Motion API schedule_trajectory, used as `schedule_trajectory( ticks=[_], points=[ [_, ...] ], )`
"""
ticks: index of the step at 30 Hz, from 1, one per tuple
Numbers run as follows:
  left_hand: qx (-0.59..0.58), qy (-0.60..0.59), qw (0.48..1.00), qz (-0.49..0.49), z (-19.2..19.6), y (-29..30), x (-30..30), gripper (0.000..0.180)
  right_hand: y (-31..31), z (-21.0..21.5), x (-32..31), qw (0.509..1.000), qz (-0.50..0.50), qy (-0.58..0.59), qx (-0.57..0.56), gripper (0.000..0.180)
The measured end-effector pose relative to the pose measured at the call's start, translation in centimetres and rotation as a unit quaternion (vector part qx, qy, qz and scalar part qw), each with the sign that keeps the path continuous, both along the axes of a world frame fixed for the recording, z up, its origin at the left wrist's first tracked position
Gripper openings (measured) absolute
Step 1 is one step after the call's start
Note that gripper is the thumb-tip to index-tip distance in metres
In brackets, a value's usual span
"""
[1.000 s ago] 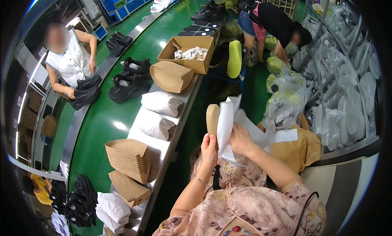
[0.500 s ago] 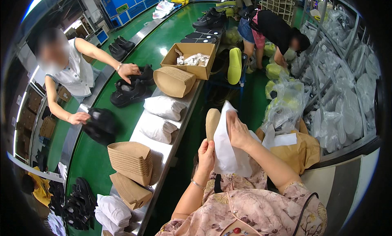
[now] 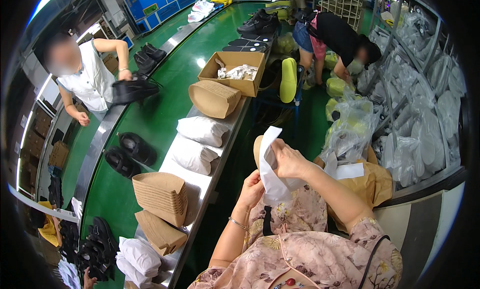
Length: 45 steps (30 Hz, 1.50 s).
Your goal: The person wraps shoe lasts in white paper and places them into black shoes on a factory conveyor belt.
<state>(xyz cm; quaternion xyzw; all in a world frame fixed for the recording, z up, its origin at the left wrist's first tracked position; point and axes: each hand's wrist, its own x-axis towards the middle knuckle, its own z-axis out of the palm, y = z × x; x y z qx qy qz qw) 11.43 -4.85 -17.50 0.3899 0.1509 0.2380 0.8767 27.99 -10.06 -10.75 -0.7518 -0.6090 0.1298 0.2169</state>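
Note:
In front of my body, my left hand [image 3: 251,190] pinches the lower end of a brown cardboard shoe insert [image 3: 257,152]. A sheet of white paper [image 3: 272,183] curls against the insert and hides much of it. My right hand [image 3: 291,161] is behind the paper's top part, fingers bent and closed on it. To my left, on the metal ledge, stand a nested stack of brown inserts [image 3: 159,196] and another brown insert [image 3: 159,233]. Two white paper-wrapped bundles [image 3: 195,158] lie farther along.
A green conveyor belt [image 3: 165,119] carries black shoes [image 3: 134,149]. Across it a person [image 3: 90,79] holds a black shoe. Beyond the bundles stands an open cardboard box [image 3: 240,89] with crumpled paper. At right are a brown paper bag [image 3: 372,186], a rack of plastic-wrapped soles [image 3: 415,124] and a bending person [image 3: 340,36].
My right hand has shifted slightly left and down, folding the paper closer over the insert. Across the belt, the person has lifted a black shoe; two others now show on the belt.

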Motion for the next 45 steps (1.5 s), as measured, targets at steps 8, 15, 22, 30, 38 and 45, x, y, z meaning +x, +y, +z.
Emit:
schedule_trajectory(
  ticks=[8,15,22,30,38,45],
  points=[
    [0.031,0.004,0.999,-0.026,-0.6,1.0,-0.3,0.024,0.2,1.8,-0.9,0.999,-0.025,0.024,-0.023,0.095],
    [0.288,0.153,0.917,0.228,4.2,3.3,-0.3,0.039,-0.3,1.8,-1.1,0.979,-0.050,-0.196,-0.028,0.087],
    [0.657,0.253,0.652,0.283,8.7,2.6,4.9,0.044,-0.2,2.1,-3.4,0.917,-0.054,-0.375,-0.122,0.074],
    [0.439,0.230,0.818,0.293,6.3,5.7,4.5,0.013,-1.8,2.9,-2.8,0.931,-0.029,-0.361,-0.040,0.100],
    [0.427,0.184,0.850,0.248,5.8,4.6,3.5,0.021,-1.7,2.7,-3.0,0.933,-0.003,-0.358,-0.019,0.104],
    [0.356,0.242,0.831,0.352,4.0,5.6,3.4,0.021,-1.5,2.7,-3.7,0.938,-0.005,-0.347,0.010,0.107]
  ],
)
